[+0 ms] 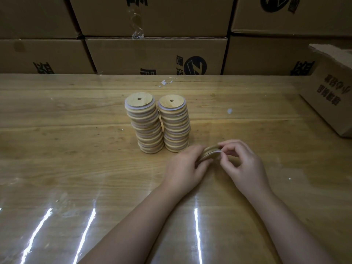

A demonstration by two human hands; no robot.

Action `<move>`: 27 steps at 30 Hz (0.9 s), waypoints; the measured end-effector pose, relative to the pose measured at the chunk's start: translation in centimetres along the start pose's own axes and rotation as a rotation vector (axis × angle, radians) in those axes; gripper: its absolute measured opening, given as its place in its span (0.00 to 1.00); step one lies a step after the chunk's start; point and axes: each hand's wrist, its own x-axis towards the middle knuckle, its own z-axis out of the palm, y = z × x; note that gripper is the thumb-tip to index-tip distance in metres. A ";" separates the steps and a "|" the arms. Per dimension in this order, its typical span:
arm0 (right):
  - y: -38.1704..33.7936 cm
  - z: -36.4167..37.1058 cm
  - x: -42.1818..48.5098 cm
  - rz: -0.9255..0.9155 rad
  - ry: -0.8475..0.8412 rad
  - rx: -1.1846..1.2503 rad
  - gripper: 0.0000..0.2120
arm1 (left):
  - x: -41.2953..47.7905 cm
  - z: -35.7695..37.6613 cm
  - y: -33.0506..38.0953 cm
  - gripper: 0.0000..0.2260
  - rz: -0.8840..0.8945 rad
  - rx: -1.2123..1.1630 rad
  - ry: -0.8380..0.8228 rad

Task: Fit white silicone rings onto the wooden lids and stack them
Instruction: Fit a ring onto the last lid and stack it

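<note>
Just in front of the two stacks, near the worktop's (76, 149) middle: one wooden lid (207, 151), held tilted on edge between both hands, close above the surface. The left hand (185, 164) has its fingers curled round the lid's rim on the near-left side. The right hand (243, 162) pinches the white silicone ring (216, 152) between thumb and forefinger at the lid's upper edge, its other fingers loosely bent. Lid: a flat round disc of pale, smooth-sanded wood, judged light, stiff and not fragile; best gripped across the rim, leaving the ring seat uncovered. Ring: a thin white band, judged soft, stretchy and slightly tacky; best taken in a fingertip pinch and worked round the edge bit by bit, since it would likely spring off if released early. Finished stock: a left stack (145, 126) and a right stack (175, 124), side by side and almost touching, each of many lids with white bands showing between the wooden layers and a small centre hole in the top disc. Both columns lean and sit unevenly, so a new lid should go on gently and centred. Worktop: wood-grain board under glossy clear film with bright glare streaks. Surroundings: printed cardboard boxes (156, 54) walled behind; an open carton (331, 88) at the right edge.
</note>
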 end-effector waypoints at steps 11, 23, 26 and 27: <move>0.2 -0.1 0.2 -0.008 0.039 -0.009 0.07 | 0.2 -0.2 -0.3 0.11 -0.003 -0.091 0.016; 0.3 -0.2 0.3 0.131 -0.044 0.147 0.09 | 0.4 0.0 -0.8 0.12 -0.080 -0.264 -0.005; 0.4 -0.3 0.2 0.239 -0.046 0.241 0.11 | 0.6 0.0 -1.1 0.09 -0.163 -0.499 -0.072; 0.5 -0.3 0.2 0.279 -0.049 0.264 0.12 | 0.7 -0.1 -1.2 0.08 -0.187 -0.581 -0.078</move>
